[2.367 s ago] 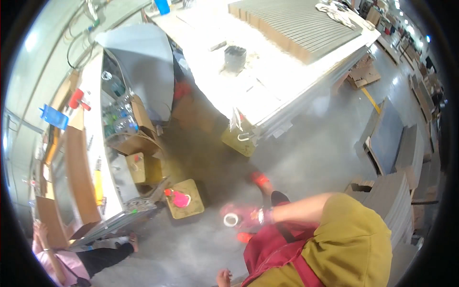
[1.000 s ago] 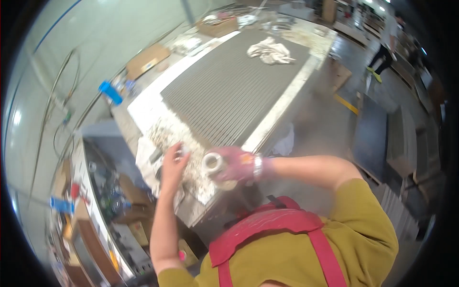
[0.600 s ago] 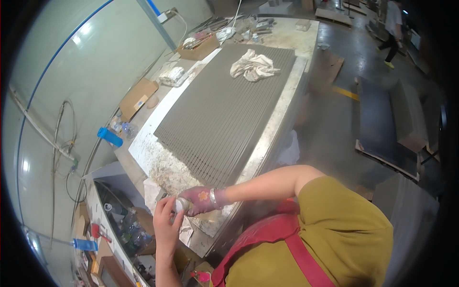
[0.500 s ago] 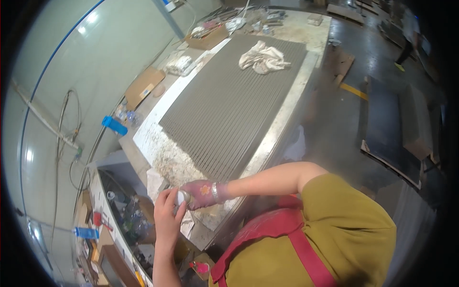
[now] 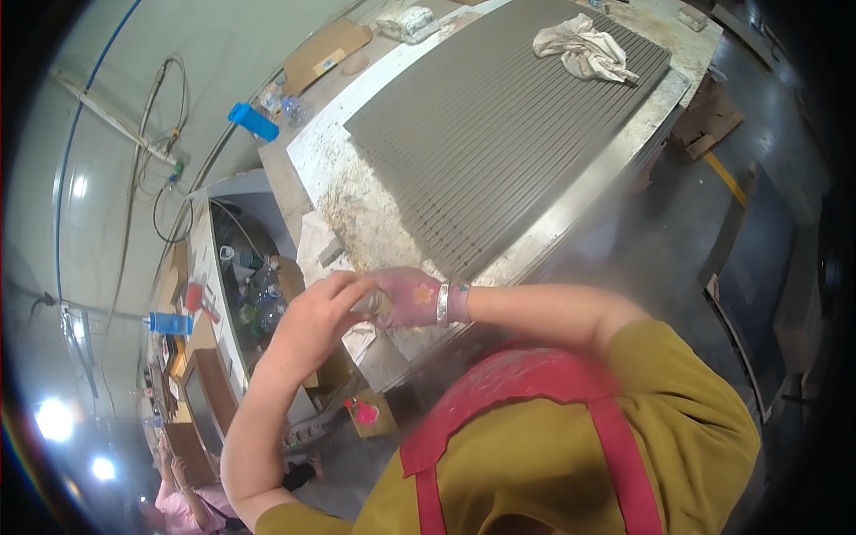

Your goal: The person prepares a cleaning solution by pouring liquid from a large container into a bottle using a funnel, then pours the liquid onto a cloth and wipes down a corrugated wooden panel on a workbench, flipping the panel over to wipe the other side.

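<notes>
In the head view, the container (image 5: 373, 304), small, pale and rounded, sits between the two hands, at the fingers of the left hand (image 5: 319, 319) and in the palm side of the right hand (image 5: 408, 299). The bare left hand is bent nearly closed, fingers and thumb on the container's left end; the gloved right hand appears wrapped round the other end, its fingertips hidden. Just beyond the left hand lie a grey block (image 5: 331, 251) and the littered counter (image 5: 361, 201); ahead of the right hand lies the ribbed panel (image 5: 499, 134), with a crumpled rag (image 5: 584, 49) on its far part. The container looks light enough for one hand and probably stiff-walled, though its material is too hidden to tell whether it would break. A smooth, dusty side could slip against bare skin, so the glove likely grips better: round the body with the right hand, fingertips on the end with the left.
</notes>
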The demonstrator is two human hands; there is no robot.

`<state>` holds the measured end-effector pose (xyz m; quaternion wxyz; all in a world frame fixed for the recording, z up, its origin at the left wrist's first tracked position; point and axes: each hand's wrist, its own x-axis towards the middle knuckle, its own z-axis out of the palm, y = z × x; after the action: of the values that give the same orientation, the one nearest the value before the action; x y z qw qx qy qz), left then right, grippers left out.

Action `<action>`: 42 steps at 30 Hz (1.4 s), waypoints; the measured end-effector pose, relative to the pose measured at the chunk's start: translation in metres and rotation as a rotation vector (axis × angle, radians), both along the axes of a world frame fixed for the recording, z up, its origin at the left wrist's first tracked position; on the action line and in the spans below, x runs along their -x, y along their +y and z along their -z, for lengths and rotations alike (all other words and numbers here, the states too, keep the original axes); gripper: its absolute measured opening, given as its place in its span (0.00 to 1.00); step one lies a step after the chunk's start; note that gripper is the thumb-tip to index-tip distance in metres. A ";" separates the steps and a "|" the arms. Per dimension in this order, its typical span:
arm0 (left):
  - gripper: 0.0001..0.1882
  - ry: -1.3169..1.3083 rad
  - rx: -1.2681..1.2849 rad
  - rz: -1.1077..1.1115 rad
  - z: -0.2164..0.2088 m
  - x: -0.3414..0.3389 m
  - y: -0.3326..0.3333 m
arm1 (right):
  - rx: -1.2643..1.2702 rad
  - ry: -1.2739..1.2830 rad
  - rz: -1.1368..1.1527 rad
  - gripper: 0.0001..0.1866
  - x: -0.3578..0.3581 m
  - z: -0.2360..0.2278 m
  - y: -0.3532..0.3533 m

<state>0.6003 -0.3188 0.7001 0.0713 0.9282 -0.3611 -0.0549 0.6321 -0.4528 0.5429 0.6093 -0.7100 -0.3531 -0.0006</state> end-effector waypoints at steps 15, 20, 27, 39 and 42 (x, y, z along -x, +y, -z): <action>0.22 0.085 -0.062 -0.015 -0.008 -0.003 0.006 | 0.007 0.109 -0.008 0.26 0.000 -0.009 0.004; 0.20 -0.035 -0.302 -0.032 0.003 -0.004 0.012 | -0.020 0.064 -0.011 0.26 0.000 0.001 0.010; 0.17 -0.127 -0.419 0.072 0.007 -0.014 0.002 | 0.035 0.033 0.037 0.24 -0.001 0.003 0.005; 0.24 -0.002 -0.097 0.085 -0.002 -0.009 0.013 | 0.046 0.042 -0.027 0.21 -0.003 -0.002 0.006; 0.22 -0.097 -0.148 0.057 0.004 -0.006 0.011 | 0.018 0.062 -0.034 0.21 -0.003 -0.001 0.003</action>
<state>0.6065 -0.3082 0.6961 -0.0169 0.9219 -0.3852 -0.0383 0.6349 -0.4500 0.5440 0.6134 -0.7092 -0.3458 0.0350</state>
